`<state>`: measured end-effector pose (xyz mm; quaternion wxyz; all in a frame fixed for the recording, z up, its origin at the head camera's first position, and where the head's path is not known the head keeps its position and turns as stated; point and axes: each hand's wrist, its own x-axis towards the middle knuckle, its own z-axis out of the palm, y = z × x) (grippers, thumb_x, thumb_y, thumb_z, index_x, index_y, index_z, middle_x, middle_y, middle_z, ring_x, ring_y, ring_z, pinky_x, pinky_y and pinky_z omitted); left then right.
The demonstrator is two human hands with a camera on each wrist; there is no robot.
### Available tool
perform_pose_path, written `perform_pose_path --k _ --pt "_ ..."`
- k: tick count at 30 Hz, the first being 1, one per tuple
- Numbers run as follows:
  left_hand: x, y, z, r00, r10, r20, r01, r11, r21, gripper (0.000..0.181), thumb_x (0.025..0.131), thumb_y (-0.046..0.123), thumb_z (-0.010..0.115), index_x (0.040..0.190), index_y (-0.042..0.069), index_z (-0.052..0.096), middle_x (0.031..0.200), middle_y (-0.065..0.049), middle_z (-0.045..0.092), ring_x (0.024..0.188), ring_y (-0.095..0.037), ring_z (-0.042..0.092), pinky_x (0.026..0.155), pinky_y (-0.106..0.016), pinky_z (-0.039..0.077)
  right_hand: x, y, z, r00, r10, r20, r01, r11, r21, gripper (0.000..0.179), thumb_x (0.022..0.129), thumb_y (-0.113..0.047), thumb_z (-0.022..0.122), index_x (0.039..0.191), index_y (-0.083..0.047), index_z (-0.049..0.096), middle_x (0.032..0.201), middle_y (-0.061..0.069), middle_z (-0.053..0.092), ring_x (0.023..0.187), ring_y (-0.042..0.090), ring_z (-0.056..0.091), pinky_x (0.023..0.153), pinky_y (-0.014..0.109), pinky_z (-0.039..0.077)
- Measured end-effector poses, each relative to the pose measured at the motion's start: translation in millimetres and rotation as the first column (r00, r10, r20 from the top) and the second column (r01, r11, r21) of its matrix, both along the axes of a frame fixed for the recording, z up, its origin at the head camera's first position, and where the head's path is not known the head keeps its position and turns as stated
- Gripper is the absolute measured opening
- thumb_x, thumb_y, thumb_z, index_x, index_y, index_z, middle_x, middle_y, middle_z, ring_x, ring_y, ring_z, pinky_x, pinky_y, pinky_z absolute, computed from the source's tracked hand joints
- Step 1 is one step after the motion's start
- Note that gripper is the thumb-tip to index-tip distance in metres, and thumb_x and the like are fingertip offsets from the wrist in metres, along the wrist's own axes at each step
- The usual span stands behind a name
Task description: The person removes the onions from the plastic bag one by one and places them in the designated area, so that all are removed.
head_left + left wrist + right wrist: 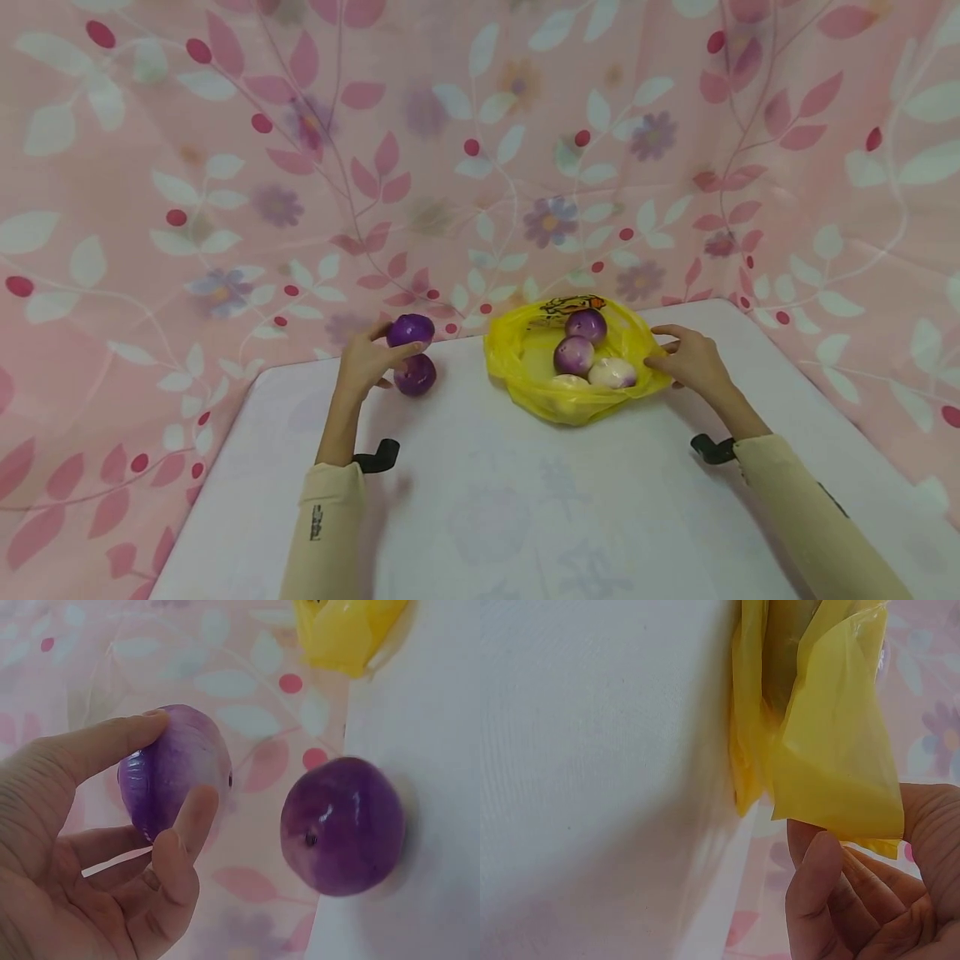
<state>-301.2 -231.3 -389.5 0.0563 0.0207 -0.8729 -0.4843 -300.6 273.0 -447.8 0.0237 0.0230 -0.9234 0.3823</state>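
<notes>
My left hand (366, 363) pinches a round, glossy purple-and-white vegetable (176, 772) between thumb and fingers at the table's far left. Just beside it, a second purple vegetable (416, 376) rests on the table. Right of these lies a yellow plastic bag (525, 392), its mouth spread wide. Inside show several similar vegetables, two mostly purple (574, 356) and others paler, partly hidden by the bag's front rim. The bag's right edge is gripped by my right hand (696, 363); in the right wrist view a fold of yellow plastic (847, 750) passes between thumb and fingers.
Everything stands on a white-covered table (480, 517) with faint printed marks. A pink floral curtain (450, 167) hangs right behind its far edge and along both sides. Dark camera mounts (378, 457) jut from both wrists.
</notes>
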Motion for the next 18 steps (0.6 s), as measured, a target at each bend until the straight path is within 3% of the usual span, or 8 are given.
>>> perform_pose_path --k 9,14,18 --pt "9.2 -27.6 -0.5 1.000 0.014 0.018 -0.014 1.000 0.005 0.079 0.070 0.045 0.079 0.136 0.017 0.046 0.136 -0.007 0.047 0.073 -0.022 0.069 0.049 -0.041 0.054 0.8 0 1.4 1.000 0.005 0.013 -0.005 1.000 0.000 0.063 0.082 -0.027 0.071 0.134 -0.002 0.043 0.109 0.029 0.060 0.075 0.029 0.066 0.049 0.033 0.054" --pt "13.9 -41.5 -6.0 0.999 0.044 0.028 -0.044 0.999 -0.016 0.068 0.071 0.043 0.079 0.129 0.020 0.052 0.132 -0.005 0.051 0.072 -0.023 0.069 0.048 -0.041 0.053 0.9 -1 0.3 1.000 -0.002 0.031 0.002 1.000 0.005 0.064 0.082 -0.028 0.070 0.134 -0.002 0.043 0.111 0.029 0.059 0.078 0.030 0.065 0.050 0.033 0.054" --pt "16.2 -52.3 -12.1 0.996 0.062 0.061 -0.059 0.997 -0.043 0.072 0.073 0.042 0.078 0.133 0.016 0.048 0.132 -0.008 0.050 0.074 -0.022 0.069 0.049 -0.040 0.054 0.6 -1 -1.9 0.999 -0.010 0.035 0.010 1.000 0.005 0.065 0.082 -0.029 0.071 0.134 -0.003 0.043 0.111 0.029 0.060 0.077 0.030 0.065 0.049 0.032 0.054"
